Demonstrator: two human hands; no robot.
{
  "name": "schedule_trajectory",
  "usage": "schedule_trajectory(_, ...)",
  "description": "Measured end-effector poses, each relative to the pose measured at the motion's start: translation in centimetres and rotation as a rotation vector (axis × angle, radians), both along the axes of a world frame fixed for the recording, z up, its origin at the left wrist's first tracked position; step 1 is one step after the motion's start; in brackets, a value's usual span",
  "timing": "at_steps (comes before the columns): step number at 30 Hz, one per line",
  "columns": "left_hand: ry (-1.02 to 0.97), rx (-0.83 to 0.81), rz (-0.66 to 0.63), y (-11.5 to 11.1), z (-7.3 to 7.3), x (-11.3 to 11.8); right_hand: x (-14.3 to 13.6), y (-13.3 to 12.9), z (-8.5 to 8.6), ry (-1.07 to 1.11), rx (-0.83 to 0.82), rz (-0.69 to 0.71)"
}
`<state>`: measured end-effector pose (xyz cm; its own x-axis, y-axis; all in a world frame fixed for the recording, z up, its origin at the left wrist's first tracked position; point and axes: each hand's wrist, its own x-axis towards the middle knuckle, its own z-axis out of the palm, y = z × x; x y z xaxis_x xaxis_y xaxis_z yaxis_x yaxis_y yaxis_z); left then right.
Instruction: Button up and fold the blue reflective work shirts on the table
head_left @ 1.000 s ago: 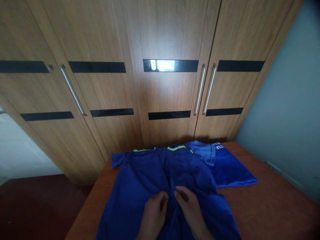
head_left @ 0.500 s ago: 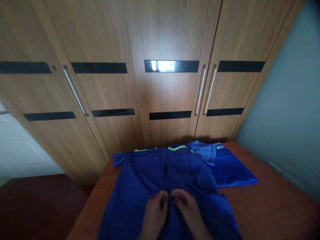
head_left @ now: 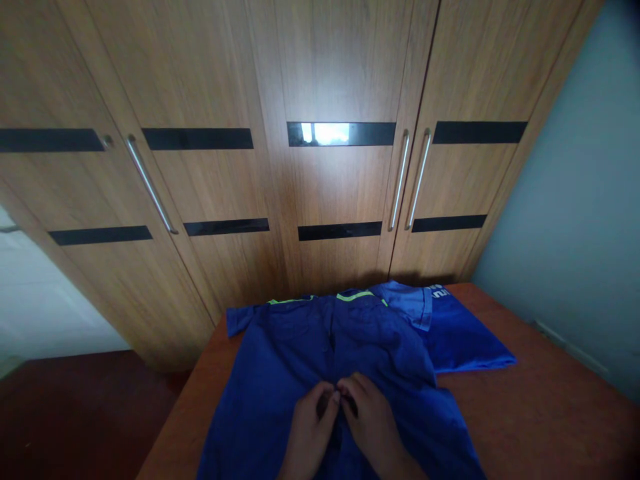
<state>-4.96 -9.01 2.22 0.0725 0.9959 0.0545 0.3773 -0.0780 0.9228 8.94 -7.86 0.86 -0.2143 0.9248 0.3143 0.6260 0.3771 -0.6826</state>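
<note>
- A wooden wardrobe (head_left: 225, 187) with dark strips and metal handles fills the background; a reddish-brown desk (head_left: 530, 407) stands before it.
- The blue shirt (head_left: 255, 407) lies spread on the desk, directly under both hands, its long axis running away from the person: collar end toward the wardrobe, lower part leaving the view at the bottom. It is dark blue and lightly wrinkled, with short sleeves and bright yellow-green trim near the collar.
- The left hand (head_left: 313, 417) is curled, thumb and fingertips pinching the shirt's cloth at the front opening, from its left side.
- The opening runs lengthwise between the hands, about equally near to each. Whether a button sits there cannot be told; the fingers hide it.
- The right hand (head_left: 367, 413) mirrors the left, pinching the cloth from the other side, its fingertips meeting the left's.
- Farther right, a brighter blue folded cloth (head_left: 465, 340) with white lettering lies partly behind the shirt's sleeve.
</note>
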Motion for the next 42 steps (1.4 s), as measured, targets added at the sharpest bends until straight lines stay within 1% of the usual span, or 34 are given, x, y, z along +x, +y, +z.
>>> schedule_trajectory(4,-0.006,-0.015,0.077,0.2,-1.0,0.1,-0.1,-0.3,-0.2,-0.092,0.036,-0.008)
schedule_trajectory(7,-0.081,-0.04,0.074,0.4,-1.3,0.0,-0.2,-0.2,-0.3,-0.06,0.047,-0.009)
schedule_trajectory(10,-0.116,-0.05,0.063,0.5,-1.3,-0.2,-0.2,-0.1,0.0,0.066,0.0,-0.007)
schedule_trajectory(15,-0.13,-0.035,0.088,0.4,-1.4,-0.4,0.0,0.3,0.7,0.355,-0.157,-0.013)
schedule_trajectory(20,-0.114,-0.039,0.111,0.0,-1.7,-0.3,-0.1,0.8,0.0,0.627,-0.314,-0.074)
schedule_trajectory(24,-0.04,-0.019,0.127,-0.4,-1.9,0.0,-0.3,1.1,-0.5,0.803,-0.434,-0.048)
schedule_trajectory(27,0.015,-0.007,0.141,-0.4,-2.0,0.2,-0.1,1.3,-0.6,0.85,-0.478,-0.03)
schedule_trajectory(30,0.082,0.007,0.138,-0.4,-2.0,0.1,0.2,1.4,-0.7,0.804,-0.492,0.002)
schedule_trajectory(32,0.128,0.019,0.136,-0.5,-2.0,0.1,0.5,1.5,-0.6,0.719,-0.477,0.028)
schedule_trajectory(38,0.252,0.013,0.074,-1.1,-1.6,0.0,0.8,1.5,-0.4,0.302,-0.28,0.092)
schedule_trajectory(42,0.37,-0.055,0.013,-1.7,-1.2,-0.6,1.0,0.5,-1.3,0.036,-0.223,0.115)
